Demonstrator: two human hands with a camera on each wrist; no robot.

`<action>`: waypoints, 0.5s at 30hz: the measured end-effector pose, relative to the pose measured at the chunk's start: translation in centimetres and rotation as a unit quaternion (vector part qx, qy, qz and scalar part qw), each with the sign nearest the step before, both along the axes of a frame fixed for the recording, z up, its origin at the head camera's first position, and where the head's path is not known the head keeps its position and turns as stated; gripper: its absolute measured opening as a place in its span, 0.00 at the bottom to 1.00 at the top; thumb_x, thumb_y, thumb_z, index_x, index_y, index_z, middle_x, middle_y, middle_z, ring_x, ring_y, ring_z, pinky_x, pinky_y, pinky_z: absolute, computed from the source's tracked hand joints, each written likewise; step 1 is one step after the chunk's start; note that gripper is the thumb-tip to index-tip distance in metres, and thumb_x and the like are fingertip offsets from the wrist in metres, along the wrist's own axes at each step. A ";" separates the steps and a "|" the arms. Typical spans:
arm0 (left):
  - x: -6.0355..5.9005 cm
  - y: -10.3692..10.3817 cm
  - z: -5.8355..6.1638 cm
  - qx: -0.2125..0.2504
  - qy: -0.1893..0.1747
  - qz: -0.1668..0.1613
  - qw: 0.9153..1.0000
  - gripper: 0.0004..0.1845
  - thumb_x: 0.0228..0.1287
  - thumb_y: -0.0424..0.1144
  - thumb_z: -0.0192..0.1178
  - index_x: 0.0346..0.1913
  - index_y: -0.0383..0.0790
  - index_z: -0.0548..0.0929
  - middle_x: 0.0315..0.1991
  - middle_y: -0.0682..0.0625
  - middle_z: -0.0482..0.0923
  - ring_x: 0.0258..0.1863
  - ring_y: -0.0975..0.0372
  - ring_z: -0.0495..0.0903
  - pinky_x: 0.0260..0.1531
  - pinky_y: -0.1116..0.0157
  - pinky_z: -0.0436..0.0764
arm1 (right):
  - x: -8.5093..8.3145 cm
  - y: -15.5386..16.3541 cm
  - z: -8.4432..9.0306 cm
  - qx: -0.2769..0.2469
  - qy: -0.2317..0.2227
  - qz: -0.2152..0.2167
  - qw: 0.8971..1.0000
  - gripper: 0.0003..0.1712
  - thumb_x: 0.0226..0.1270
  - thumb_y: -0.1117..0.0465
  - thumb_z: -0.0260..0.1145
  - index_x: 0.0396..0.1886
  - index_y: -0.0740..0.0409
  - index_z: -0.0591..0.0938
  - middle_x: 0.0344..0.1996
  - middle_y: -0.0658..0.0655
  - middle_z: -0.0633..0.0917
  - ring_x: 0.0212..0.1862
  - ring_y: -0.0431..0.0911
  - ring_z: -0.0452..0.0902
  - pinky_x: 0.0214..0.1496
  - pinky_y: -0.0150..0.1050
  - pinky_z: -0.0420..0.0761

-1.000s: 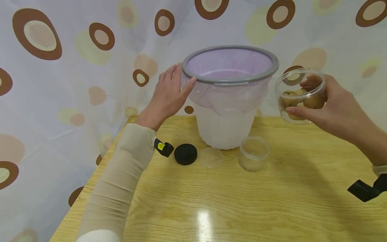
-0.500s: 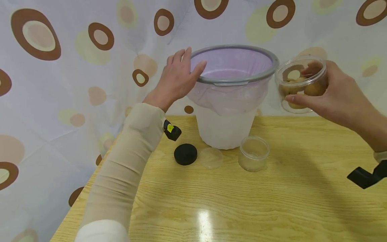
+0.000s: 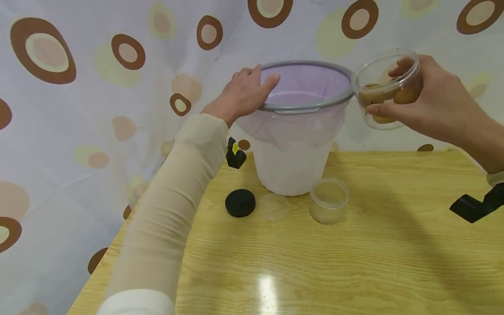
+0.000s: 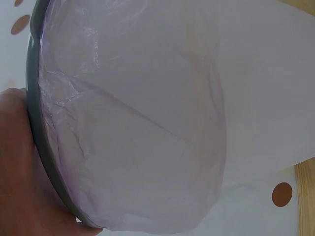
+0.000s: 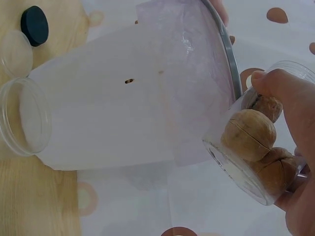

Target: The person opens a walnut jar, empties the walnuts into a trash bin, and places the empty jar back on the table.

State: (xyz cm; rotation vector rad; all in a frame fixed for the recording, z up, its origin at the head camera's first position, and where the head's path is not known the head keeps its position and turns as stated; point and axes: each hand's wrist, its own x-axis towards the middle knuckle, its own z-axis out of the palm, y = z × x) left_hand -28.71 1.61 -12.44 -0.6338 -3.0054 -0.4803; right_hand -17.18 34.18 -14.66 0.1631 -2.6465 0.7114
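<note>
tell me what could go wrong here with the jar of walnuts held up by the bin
1. The clear jar of walnuts sits right at the gray rim, partly outside it; nuts tipped out might fall onto the table.
2. The bin is steadied only by the left hand on the rim, so a knock from the jar could rock it.
3. The empty jar stands close to the bin's base.

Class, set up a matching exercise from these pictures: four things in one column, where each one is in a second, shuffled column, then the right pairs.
Things:
1. walnuts
2. black lid
3. left hand
4. purple bag

Places:
A. on the bin's grey rim
B. lining the white bin
C. inside the clear jar held by the right hand
D. flat on the wooden table

Pairs: 1-C, 2-D, 3-A, 4-B
</note>
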 end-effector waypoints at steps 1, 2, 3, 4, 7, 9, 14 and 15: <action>-0.1 0.1 0.1 -0.008 -0.004 -0.001 1.000 0.42 0.73 0.68 0.26 0.81 0.46 0.41 0.81 0.48 0.41 0.80 0.55 0.43 0.78 0.59 0.47 | -0.1 0.0 0.2 0.004 -0.001 -0.001 1.000 0.46 0.56 0.45 0.76 0.67 0.54 0.63 0.46 0.64 0.78 0.28 0.35 0.71 0.28 0.27 0.67; -0.2 0.1 0.2 -0.016 -0.010 -0.002 1.000 0.42 0.74 0.67 0.25 0.81 0.46 0.41 0.81 0.48 0.41 0.80 0.55 0.42 0.78 0.59 0.46 | -0.2 0.0 0.3 0.007 -0.003 -0.002 1.000 0.47 0.56 0.45 0.76 0.68 0.55 0.62 0.46 0.65 0.78 0.29 0.37 0.71 0.27 0.27 0.67; -0.2 0.1 0.4 -0.023 -0.017 0.000 1.000 0.41 0.73 0.67 0.24 0.81 0.46 0.41 0.81 0.48 0.40 0.80 0.56 0.41 0.78 0.59 0.45 | -0.3 -0.1 0.5 0.008 -0.005 -0.003 1.000 0.48 0.55 0.45 0.76 0.68 0.56 0.62 0.47 0.67 0.78 0.29 0.38 0.71 0.26 0.27 0.67; -0.2 0.1 0.5 -0.029 -0.022 0.003 0.999 0.41 0.73 0.67 0.23 0.81 0.47 0.42 0.81 0.48 0.40 0.80 0.56 0.40 0.78 0.59 0.45 | -0.5 -0.1 0.7 0.011 -0.005 -0.003 1.000 0.49 0.55 0.45 0.76 0.69 0.56 0.61 0.47 0.68 0.78 0.30 0.41 0.72 0.25 0.27 0.67; -0.2 0.0 0.8 -0.040 -0.038 0.014 0.998 0.42 0.71 0.67 0.22 0.81 0.48 0.44 0.81 0.47 0.39 0.80 0.56 0.39 0.78 0.59 0.44 | -0.9 -0.3 1.2 0.024 -0.001 -0.004 1.000 0.52 0.55 0.44 0.76 0.71 0.58 0.60 0.48 0.71 0.77 0.33 0.49 0.72 0.24 0.26 0.65; 0.0 -0.1 0.8 -0.042 -0.046 0.022 0.998 0.42 0.69 0.66 0.23 0.80 0.48 0.45 0.81 0.46 0.40 0.80 0.55 0.40 0.78 0.58 0.46 | -1.1 -0.4 1.5 0.031 0.001 -0.004 1.000 0.54 0.55 0.44 0.76 0.73 0.59 0.59 0.48 0.71 0.77 0.35 0.52 0.71 0.25 0.26 0.64; 0.4 -0.1 1.0 -0.051 -0.057 0.023 0.997 0.41 0.69 0.65 0.21 0.81 0.51 0.44 0.81 0.49 0.37 0.81 0.53 0.34 0.78 0.57 0.40 | -1.6 -0.5 2.6 0.046 0.002 -0.003 0.999 0.56 0.55 0.44 0.76 0.74 0.61 0.56 0.50 0.73 0.75 0.40 0.59 0.71 0.27 0.25 0.61; 0.6 -0.1 1.1 -0.051 -0.059 0.022 0.997 0.41 0.69 0.65 0.21 0.81 0.52 0.43 0.81 0.51 0.36 0.81 0.53 0.32 0.78 0.57 0.39 | -1.8 -0.5 2.9 0.050 0.003 -0.003 0.999 0.56 0.55 0.44 0.76 0.73 0.62 0.56 0.51 0.74 0.74 0.41 0.61 0.70 0.27 0.25 0.60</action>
